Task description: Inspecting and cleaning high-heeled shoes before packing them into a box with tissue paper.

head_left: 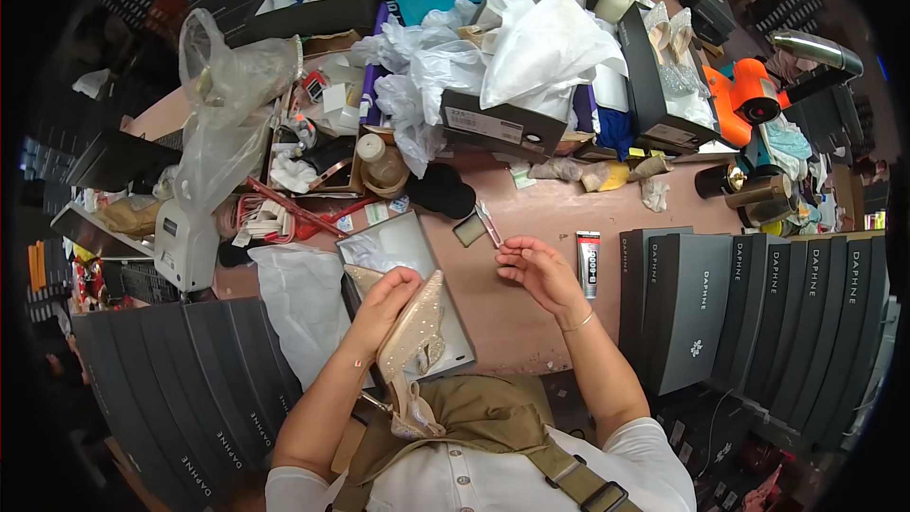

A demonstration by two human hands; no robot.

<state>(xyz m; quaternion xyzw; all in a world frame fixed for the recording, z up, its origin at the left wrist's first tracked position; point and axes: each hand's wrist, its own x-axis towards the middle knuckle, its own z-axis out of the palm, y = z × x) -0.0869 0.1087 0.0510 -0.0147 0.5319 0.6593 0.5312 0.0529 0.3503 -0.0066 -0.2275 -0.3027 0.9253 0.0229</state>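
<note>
My left hand (pixel 389 299) is closed around a pair of glittery gold pointed-toe shoes (pixel 409 334), heels toward my body. Part of the shoe on the left is hidden behind my fingers. My right hand (pixel 538 275) is raised over the table, its thumb and fingers pinched at the near end of slim pink tweezers (pixel 489 224). Beside the tweezers lies a small dark-rimmed pad (pixel 468 230). An open shoe box (pixel 450 322) with white tissue sits under the shoes. To the right of my right hand is a black-and-silver glue tube (pixel 588 265).
Grey shoe boxes stand in rows at left (pixel 180 389) and right (pixel 749 308). White tissue paper (pixel 550 47) heaps over boxes at the back. An orange heat gun (pixel 754 95) stands at far right. A jar (pixel 382 166) and a round black object (pixel 441 192) sit behind the open box.
</note>
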